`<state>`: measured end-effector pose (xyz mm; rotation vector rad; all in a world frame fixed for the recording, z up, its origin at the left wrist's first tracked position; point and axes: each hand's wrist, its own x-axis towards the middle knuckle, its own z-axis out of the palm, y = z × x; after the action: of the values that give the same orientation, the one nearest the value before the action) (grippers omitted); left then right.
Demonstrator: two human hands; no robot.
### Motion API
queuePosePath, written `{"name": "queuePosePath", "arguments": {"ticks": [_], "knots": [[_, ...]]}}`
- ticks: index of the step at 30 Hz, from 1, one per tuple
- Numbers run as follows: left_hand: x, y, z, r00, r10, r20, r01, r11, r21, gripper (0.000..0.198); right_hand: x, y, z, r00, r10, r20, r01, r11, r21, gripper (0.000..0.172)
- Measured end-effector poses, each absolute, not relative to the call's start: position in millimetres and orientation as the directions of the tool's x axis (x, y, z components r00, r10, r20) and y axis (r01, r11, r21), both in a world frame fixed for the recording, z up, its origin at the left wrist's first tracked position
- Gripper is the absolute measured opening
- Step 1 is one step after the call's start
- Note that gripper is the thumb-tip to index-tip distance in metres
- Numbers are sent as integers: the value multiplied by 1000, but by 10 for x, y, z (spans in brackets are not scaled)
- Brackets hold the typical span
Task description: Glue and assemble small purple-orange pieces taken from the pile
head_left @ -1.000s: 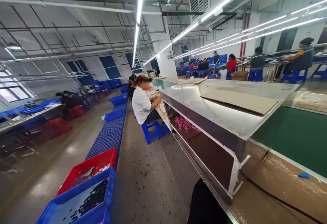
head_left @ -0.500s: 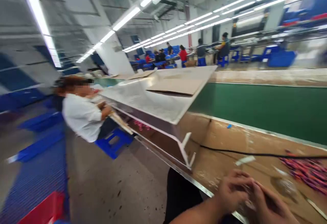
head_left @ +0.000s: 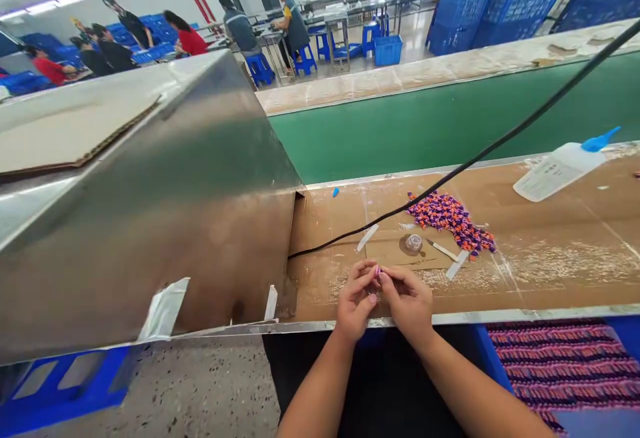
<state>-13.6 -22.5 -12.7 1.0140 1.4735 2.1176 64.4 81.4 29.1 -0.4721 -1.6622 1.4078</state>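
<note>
Over the front edge of the brown-covered bench, my left hand [head_left: 356, 301] and my right hand [head_left: 411, 301] meet fingertip to fingertip. Both are closed in a pinch around a tiny pink and purple piece [head_left: 378, 271], mostly hidden by the fingers. Just beyond them stand a small clear jar [head_left: 413, 243] and a thin white-handled tool [head_left: 443, 250], both on a taped-down cardboard sheet [head_left: 387, 255]. Behind these spreads a pile of small purple and orange pieces [head_left: 447, 218].
A black cable [head_left: 480, 158] slants across the bench. A white bottle with blue nozzle [head_left: 555, 171] lies at right. A metal housing [head_left: 200, 205] fills the left. Below right sits a bin holding rows of pink and purple pieces [head_left: 560, 365]. People work across the room.
My view has swung right and down, from a co-worker in a white shirt to the bench before me. My hands stay together and now appear near the middle.
</note>
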Motion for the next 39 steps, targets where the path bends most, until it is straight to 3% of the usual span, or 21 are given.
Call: {"name": "queuePosePath", "arguments": {"ticks": [12, 23, 34, 37, 39], "knots": [[-128, -202, -46, -649, 639, 413, 142, -432, 891, 41, 692, 858, 336, -542, 706, 455, -219, 404, -888, 10], [-92, -210, -7, -637, 597, 488, 254, -436, 864, 39, 774, 944, 553, -495, 517, 699, -236, 694, -680, 23], [-60, -217, 34, -603, 585, 543, 358, -410, 839, 42, 934, 984, 631, -568, 449, 689, -234, 715, -659, 20], [-48, -167, -28, -709, 510, 487, 293, -415, 862, 45, 990, 1310, 557, -715, 321, 621, -205, 753, -625, 18], [-48, -136, -62, -763, 466, 448, 254, -420, 871, 40, 1036, 1594, 481, -859, 181, 479, -170, 782, -599, 20]]}}
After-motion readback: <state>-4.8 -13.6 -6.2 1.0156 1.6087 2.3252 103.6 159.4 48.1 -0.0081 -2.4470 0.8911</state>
